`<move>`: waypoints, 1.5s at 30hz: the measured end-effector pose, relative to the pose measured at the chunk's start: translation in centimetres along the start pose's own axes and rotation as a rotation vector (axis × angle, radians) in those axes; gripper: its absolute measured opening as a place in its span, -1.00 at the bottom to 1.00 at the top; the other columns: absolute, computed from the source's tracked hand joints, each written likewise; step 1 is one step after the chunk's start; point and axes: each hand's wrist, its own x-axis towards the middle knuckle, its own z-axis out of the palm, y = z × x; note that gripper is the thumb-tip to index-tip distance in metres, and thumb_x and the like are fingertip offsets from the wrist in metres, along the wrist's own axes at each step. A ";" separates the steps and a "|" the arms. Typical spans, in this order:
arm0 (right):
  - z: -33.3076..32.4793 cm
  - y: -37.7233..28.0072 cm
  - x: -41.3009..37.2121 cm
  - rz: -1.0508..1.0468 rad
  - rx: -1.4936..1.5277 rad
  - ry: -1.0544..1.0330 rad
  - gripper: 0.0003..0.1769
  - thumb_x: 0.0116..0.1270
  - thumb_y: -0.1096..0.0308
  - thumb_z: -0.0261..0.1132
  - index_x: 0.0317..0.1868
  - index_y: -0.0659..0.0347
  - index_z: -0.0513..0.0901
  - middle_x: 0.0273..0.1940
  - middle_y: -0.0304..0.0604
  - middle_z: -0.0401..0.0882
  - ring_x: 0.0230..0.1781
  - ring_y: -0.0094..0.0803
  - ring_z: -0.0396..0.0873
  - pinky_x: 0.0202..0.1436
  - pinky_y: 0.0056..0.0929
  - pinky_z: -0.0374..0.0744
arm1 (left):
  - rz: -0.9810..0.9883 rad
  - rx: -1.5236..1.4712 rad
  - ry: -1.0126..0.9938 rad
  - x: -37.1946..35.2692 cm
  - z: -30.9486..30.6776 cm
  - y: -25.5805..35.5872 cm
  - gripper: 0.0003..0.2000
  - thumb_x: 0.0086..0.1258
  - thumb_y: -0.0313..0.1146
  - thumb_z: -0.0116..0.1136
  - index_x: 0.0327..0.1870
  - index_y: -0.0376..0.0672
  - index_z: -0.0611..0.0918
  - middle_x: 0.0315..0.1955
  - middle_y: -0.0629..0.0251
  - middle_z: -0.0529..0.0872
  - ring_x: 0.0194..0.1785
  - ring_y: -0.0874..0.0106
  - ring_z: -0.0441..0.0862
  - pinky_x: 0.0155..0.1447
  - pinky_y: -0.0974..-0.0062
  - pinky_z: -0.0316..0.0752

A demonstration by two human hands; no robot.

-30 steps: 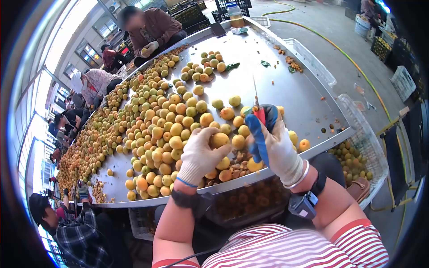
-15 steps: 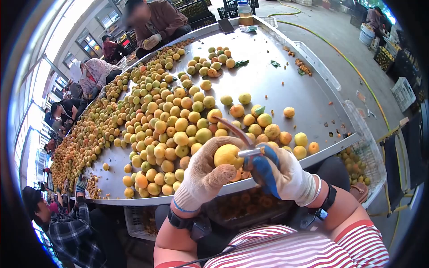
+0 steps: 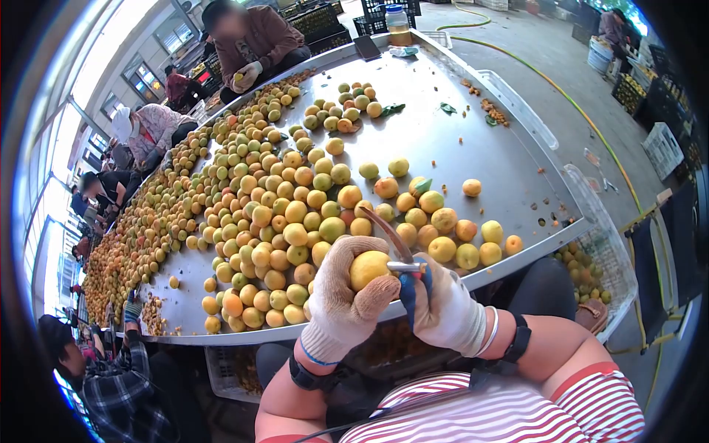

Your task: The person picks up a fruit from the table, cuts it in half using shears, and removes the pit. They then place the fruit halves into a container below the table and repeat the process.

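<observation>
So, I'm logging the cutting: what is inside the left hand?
The left hand grips a yellow fruit, with the knife in the right hand against it. The hand covers the fruit's underside.

I see a steel table (image 3: 480,151) piled with loose fruit (image 3: 295,214), a jar (image 3: 399,22) at its far end, other people (image 3: 262,37) alongside.

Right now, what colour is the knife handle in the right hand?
Blue knife handle, gripped in the white-gloved right hand beside the yellow fruit; head view shows it.
</observation>
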 end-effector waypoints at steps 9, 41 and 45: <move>0.4 -0.1 1.5 0.259 0.403 -0.035 -0.67 0.68 0.11 0.02 0.01 0.22 0.52 -0.45 -0.23 0.50 -0.61 -0.39 0.49 -0.52 -0.41 0.52 | -0.134 0.095 -0.086 1.1 -0.9 0.1 -0.53 0.28 -0.17 0.51 0.06 -0.23 0.56 -0.19 0.27 0.67 -0.16 0.51 0.62 -0.03 0.51 0.58; -0.3 0.2 1.3 -0.159 -0.128 -0.129 -0.73 0.40 0.44 0.28 0.06 0.33 0.54 -0.47 0.00 0.62 -0.50 0.00 0.65 -0.46 -0.17 0.58 | 0.018 -0.588 0.004 1.3 -0.7 0.2 -0.25 0.40 0.09 0.34 0.37 -0.35 0.41 0.17 0.04 0.66 0.32 0.18 0.60 0.42 0.20 0.47; 0.8 0.6 0.8 -0.177 -0.277 -0.032 -0.83 0.41 0.47 0.19 -0.03 0.33 0.53 -0.39 0.08 0.62 -0.41 0.13 0.63 -0.39 -0.12 0.58 | -0.136 -0.774 -0.035 0.9 0.1 0.0 -0.18 0.51 0.35 -0.10 0.37 -0.35 0.40 0.19 0.02 0.65 0.34 0.12 0.58 0.45 0.25 0.42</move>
